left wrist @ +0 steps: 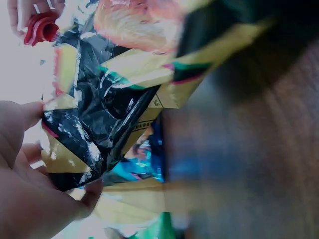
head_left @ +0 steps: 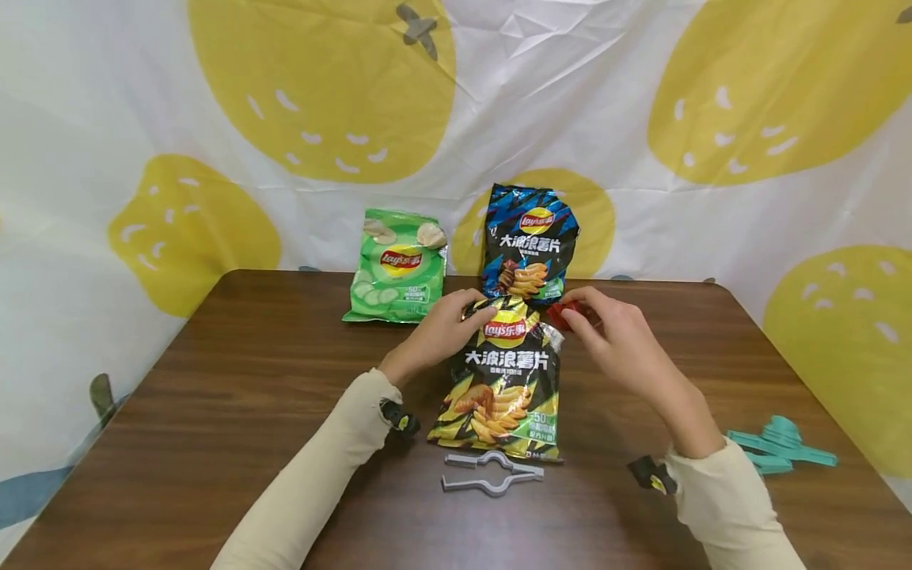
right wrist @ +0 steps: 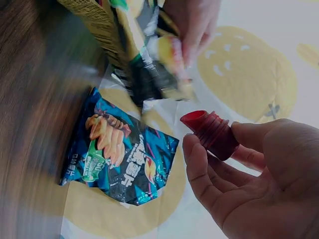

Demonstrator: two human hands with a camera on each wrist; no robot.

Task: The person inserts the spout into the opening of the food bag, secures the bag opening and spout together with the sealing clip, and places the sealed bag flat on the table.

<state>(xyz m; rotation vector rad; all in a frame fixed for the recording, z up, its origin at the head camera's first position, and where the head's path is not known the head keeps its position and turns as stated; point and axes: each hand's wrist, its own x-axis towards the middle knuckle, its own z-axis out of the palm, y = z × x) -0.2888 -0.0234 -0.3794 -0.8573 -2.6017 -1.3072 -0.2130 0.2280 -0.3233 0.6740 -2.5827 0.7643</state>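
My left hand (head_left: 443, 326) grips the top left corner of a black-and-yellow bag of potato chips (head_left: 499, 400), thumb on its front. The bag is tilted on the table, its top end raised. Beside its top right corner, my right hand (head_left: 627, 336) pinches a small red threaded spout (right wrist: 215, 135) between thumb and fingers. This spout is hollow, with a slanted mouth turned towards the bag and screw threads round its middle. In the right wrist view, a gap shows between spout and bag.
Behind stand a green chip bag (head_left: 399, 269) and a blue-and-black chip bag (head_left: 530, 237), leaning at the patterned cloth. A grey bag clip (head_left: 493, 484) lies in front of the held bag. Teal plastic clips (head_left: 780, 443) lie at the right of the brown table (head_left: 214, 412).
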